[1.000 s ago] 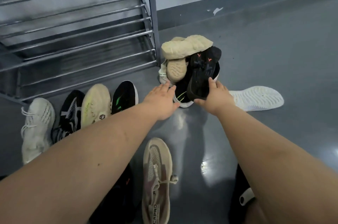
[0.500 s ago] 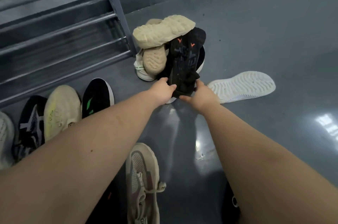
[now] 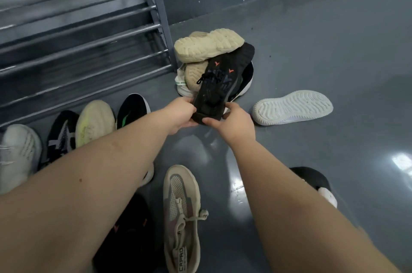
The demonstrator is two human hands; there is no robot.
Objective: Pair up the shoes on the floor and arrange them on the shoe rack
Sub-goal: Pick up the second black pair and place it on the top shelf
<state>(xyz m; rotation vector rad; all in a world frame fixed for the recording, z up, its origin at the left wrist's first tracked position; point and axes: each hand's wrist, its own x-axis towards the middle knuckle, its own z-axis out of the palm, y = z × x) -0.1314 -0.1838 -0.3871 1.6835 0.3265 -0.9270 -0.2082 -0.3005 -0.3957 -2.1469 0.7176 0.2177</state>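
Two hands hold one black shoe (image 3: 219, 85) with orange marks by its heel end: the left hand (image 3: 181, 113) grips the near-left edge with fingers curled round it, and the right hand (image 3: 231, 122) pinches the near-right edge, thumb on top. The shoe's toe points away toward a small pile just beside the foot of the shoe rack (image 3: 89, 34) — a beige shoe (image 3: 208, 46) lying sole-up on top, a second beige sole (image 3: 195, 74) under it, and a black shoe with a white sole edge (image 3: 246, 82) at the back. Whether the held shoe's far end touches the pile cannot be told. To the right, apart from the pile, a white shoe (image 3: 293, 106) lies sole-up on the grey floor (image 3: 334, 50). Along the rack's bottom rail four shoes stand in a row, toes toward it: a white knit one (image 3: 19, 152), a black-and-white one (image 3: 61, 136), a pale yellow one (image 3: 94, 122) and a black one with a green mark (image 3: 131, 110). Nearer the camera lies a beige mesh shoe (image 3: 181, 217) between the arms, with a dark shoe (image 3: 129, 232) just left of it, partly hidden under the left arm — and another black shoe (image 3: 316, 181) shows beyond the right arm.
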